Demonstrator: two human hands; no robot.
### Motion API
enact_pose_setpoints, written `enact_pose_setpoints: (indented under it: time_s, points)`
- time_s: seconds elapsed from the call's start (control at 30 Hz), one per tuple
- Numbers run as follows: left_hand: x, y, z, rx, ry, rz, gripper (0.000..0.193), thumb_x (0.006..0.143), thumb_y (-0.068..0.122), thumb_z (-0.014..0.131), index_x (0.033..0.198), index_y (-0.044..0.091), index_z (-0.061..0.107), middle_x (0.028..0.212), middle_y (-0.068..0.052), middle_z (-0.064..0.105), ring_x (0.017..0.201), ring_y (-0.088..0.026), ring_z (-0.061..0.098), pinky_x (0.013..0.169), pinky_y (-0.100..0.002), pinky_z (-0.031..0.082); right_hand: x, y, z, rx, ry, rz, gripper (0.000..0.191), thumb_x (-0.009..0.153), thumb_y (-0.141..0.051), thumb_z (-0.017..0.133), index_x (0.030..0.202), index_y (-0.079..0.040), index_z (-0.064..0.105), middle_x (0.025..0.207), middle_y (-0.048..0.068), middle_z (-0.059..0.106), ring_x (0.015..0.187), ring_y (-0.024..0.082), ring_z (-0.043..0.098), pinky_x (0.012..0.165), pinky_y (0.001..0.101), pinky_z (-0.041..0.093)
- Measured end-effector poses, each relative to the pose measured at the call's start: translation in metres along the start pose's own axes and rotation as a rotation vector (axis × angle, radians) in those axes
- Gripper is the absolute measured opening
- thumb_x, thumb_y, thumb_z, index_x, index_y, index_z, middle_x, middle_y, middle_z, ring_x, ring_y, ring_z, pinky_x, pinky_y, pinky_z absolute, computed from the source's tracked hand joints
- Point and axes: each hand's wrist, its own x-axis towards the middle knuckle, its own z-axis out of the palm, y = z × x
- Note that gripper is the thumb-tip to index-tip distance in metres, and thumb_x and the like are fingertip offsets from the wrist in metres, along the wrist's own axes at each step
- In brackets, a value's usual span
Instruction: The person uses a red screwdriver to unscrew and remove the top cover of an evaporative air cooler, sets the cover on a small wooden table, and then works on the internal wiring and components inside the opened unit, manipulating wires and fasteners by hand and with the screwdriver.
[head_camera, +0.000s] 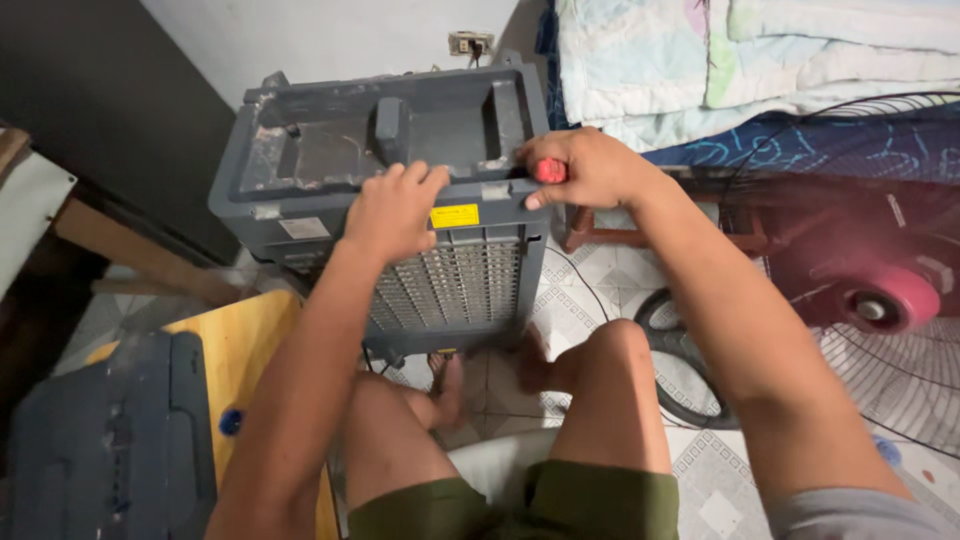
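A dusty grey box-shaped appliance (330, 130), an air cooler with its top cover off, stands on the floor in front of me. Its near face carries a slotted grille (455, 285) and a yellow label (455, 215). My left hand (393, 210) rests on the upper front rim, fingers curled over the edge. My right hand (580, 168) is at the top right corner, closed around a red-handled tool (549, 171), likely a screwdriver; its tip is hidden. My bare knees and feet are just below the appliance.
A grey plastic panel (110, 440) lies on a wooden board (250, 340) at lower left. A standing fan with a pink hub (890, 300) and wire guard fills the right. A bed with folded blankets (740, 60) is behind. A wall socket (470, 43) sits above.
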Motion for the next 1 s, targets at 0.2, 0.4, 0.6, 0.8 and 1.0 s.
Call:
enact_pose_setpoints:
  time_s: [0.2,0.4,0.6,0.8,1.0]
  points:
    - [0.032,-0.018,-0.001,0.022,-0.047,-0.034,0.073,0.061,0.022,0.091,0.124,0.011,0.056,0.109,-0.012,0.063,0.107,-0.035,0.063,0.086,-0.049,0.053,0.019,0.026,0.01,0.266,0.102,0.223,0.051,0.073,-0.03,0.088,0.115,-0.008,0.071,0.123,0.007,0.074,0.108,0.023,0.07,0.098,0.0345,0.053]
    - [0.066,-0.038,0.011,0.044,-0.022,-0.052,0.074,0.057,0.023,0.094,0.121,0.01,0.059,0.111,-0.013,0.065,0.108,-0.036,0.064,0.087,-0.049,0.053,0.037,0.066,0.022,0.439,0.196,0.143,0.033,0.082,-0.021,0.085,0.107,-0.004,0.071,0.147,0.01,0.064,0.129,0.024,0.063,0.111,0.0341,0.047]
    - [0.1,-0.065,0.027,0.077,-0.042,-0.068,0.078,0.056,0.024,0.094,0.124,0.008,0.059,0.112,-0.018,0.068,0.105,-0.041,0.065,0.084,-0.052,0.053,0.042,0.108,0.043,0.395,0.393,0.072,0.046,0.091,-0.022,0.085,0.13,-0.005,0.067,0.158,0.017,0.05,0.143,0.027,0.051,0.118,0.0362,0.039]
    - [0.129,-0.1,0.047,0.1,0.044,0.024,0.083,0.053,0.027,0.096,0.125,0.008,0.06,0.107,-0.019,0.07,0.098,-0.042,0.068,0.081,-0.054,0.052,0.019,0.138,0.113,0.521,0.699,0.284,0.062,0.097,-0.023,0.08,0.15,-0.006,0.055,0.15,0.013,0.061,0.138,0.022,0.056,0.12,0.0341,0.042]
    - [0.17,-0.138,0.083,0.192,-0.171,-0.084,0.06,0.069,0.042,0.091,0.109,0.001,0.074,0.098,-0.024,0.074,0.088,-0.043,0.071,0.079,-0.052,0.055,-0.003,0.144,0.205,0.668,0.769,0.327,0.07,0.091,-0.01,0.08,0.153,-0.005,0.049,0.154,0.015,0.055,0.145,0.023,0.051,0.122,0.0347,0.038]
